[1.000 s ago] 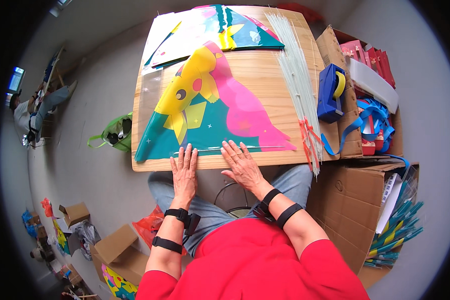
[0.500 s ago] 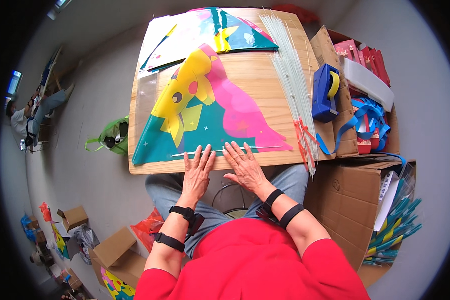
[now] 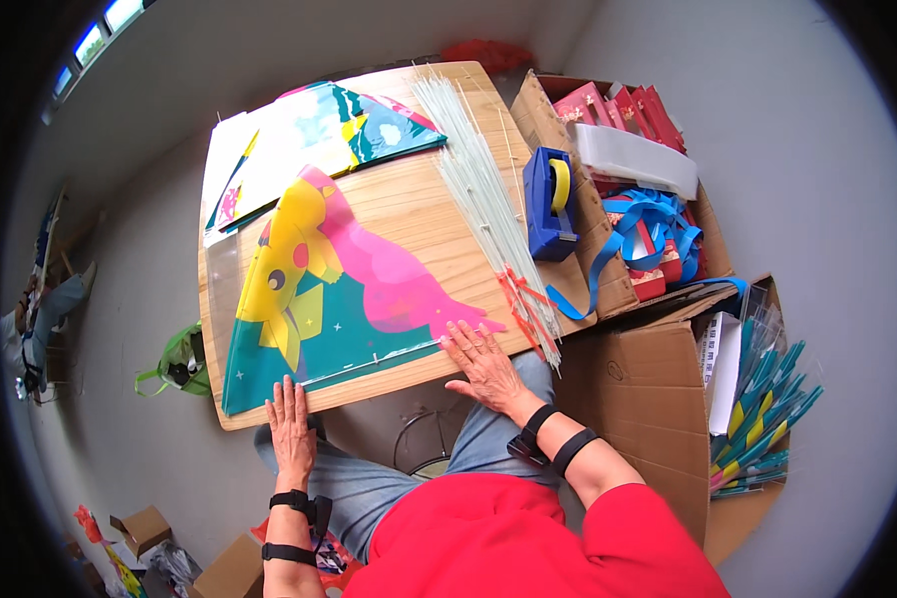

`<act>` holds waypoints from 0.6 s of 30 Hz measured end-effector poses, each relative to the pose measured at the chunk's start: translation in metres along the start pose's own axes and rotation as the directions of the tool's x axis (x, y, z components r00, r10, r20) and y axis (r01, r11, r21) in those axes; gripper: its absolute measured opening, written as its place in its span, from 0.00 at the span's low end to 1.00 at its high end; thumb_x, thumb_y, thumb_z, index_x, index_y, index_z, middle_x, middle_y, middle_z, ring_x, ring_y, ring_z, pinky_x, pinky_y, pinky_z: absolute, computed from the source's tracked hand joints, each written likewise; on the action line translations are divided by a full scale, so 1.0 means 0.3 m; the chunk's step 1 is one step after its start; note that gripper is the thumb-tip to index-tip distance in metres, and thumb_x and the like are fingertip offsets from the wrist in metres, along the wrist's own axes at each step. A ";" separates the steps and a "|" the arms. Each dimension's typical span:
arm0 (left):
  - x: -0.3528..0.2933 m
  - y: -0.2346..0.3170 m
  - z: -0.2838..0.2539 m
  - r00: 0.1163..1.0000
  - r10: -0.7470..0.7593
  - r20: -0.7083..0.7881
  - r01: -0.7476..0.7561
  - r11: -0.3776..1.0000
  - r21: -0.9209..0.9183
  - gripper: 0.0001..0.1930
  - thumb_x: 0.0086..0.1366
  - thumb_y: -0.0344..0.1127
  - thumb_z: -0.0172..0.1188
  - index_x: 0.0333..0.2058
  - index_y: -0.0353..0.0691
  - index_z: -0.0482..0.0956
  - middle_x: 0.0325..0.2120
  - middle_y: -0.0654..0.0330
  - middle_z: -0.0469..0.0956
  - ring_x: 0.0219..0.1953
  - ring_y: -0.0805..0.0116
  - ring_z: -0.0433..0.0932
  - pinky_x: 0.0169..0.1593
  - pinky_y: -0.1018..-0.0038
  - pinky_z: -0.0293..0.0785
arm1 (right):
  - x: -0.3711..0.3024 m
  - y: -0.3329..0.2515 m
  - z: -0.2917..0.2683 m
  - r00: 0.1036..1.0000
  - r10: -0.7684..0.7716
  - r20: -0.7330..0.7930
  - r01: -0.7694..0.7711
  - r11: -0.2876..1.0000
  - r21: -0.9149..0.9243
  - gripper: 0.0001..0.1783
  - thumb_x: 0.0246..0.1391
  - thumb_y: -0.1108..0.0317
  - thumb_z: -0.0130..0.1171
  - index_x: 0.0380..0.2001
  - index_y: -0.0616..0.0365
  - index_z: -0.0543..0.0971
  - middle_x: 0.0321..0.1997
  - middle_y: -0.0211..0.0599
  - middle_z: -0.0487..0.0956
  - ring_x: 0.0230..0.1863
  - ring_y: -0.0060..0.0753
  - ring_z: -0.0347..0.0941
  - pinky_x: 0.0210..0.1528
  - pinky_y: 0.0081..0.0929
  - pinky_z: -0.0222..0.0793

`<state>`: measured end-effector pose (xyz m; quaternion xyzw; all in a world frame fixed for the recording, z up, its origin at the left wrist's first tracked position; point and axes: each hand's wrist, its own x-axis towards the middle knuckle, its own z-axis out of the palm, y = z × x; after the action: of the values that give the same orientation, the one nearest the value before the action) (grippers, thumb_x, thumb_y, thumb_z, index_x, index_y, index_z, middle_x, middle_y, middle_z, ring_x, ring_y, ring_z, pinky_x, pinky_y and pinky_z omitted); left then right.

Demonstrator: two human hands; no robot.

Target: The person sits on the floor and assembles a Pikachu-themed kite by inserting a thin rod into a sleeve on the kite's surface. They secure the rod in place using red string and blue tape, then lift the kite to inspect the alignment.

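A thin printed sheet (image 3: 389, 339) in teal, yellow and pink lies on the wooden table, a big-eyed yellow cartoon figure on it. Along its near edge runs a slender whitish rod (image 3: 377, 359). My left hand (image 3: 291, 434) is open, fingers flat on the sheet's edge by the rod's left end. With fingers spread, my right hand (image 3: 483, 374) rests on the pink corner at the right, over the rod's other end. Neither hand grips anything. At the table's right side lies a bundle of thin white rods (image 3: 478, 199), bound with red ties.
Glossy printed sheets (image 3: 304, 149) are stacked at the table's far side. To the right stand a blue tape dispenser (image 3: 551, 204), a carton (image 3: 588, 224) with red boxes and blue ribbon, and another carton (image 3: 628, 419) holding rolled teal sheets. A green bag (image 3: 182, 359) sits left.
My hands have moved apart along the near edge, left hand to the left corner, right hand to the right. The whole view has shifted and turned.
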<state>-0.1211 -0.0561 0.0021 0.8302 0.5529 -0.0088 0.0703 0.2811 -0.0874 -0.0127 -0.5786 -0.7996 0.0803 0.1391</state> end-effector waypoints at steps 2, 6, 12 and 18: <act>-0.010 0.015 -0.007 0.999 -0.038 0.006 0.038 0.996 -0.078 0.60 0.40 0.27 0.76 0.72 0.42 0.49 0.75 0.50 0.42 0.77 0.47 0.38 0.76 0.49 0.34 | -0.028 0.060 -0.055 0.989 0.071 -0.126 -0.068 0.997 0.029 0.45 0.57 0.44 0.60 0.71 0.55 0.60 0.77 0.42 0.55 0.79 0.44 0.47 0.79 0.48 0.38; 0.007 0.104 -0.110 0.976 0.219 0.014 -0.219 0.976 0.000 0.53 0.45 0.36 0.75 0.70 0.45 0.56 0.73 0.53 0.48 0.76 0.49 0.43 0.76 0.48 0.36 | 0.090 0.208 -0.291 0.526 0.642 -0.558 -0.311 0.755 0.577 0.15 0.65 0.68 0.56 0.52 0.62 0.76 0.43 0.42 0.81 0.40 0.41 0.78 0.43 0.37 0.75; 0.119 0.373 -0.060 0.843 0.535 0.057 -0.533 0.845 -0.054 0.29 0.57 0.41 0.67 0.58 0.44 0.76 0.69 0.60 0.60 0.72 0.56 0.54 0.76 0.55 0.44 | 0.250 0.636 -0.430 0.459 0.887 0.046 -0.741 0.353 0.571 0.20 0.56 0.59 0.68 0.45 0.66 0.82 0.28 0.37 0.83 0.27 0.27 0.75 0.28 0.30 0.69; 0.161 0.505 -0.050 0.887 0.456 0.071 -0.439 0.881 -0.177 0.26 0.56 0.40 0.67 0.54 0.43 0.80 0.70 0.60 0.58 0.72 0.56 0.54 0.75 0.55 0.48 | 0.240 0.917 -0.285 0.307 0.855 0.417 -0.668 -0.118 0.735 0.12 0.50 0.61 0.72 0.24 0.56 0.81 0.18 0.29 0.76 0.19 0.24 0.71 0.20 0.31 0.61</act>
<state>0.0360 -0.0674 0.0286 0.9257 0.3401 0.0051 0.1655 0.5354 0.0653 -0.0019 -0.7861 -0.1378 0.4531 0.3971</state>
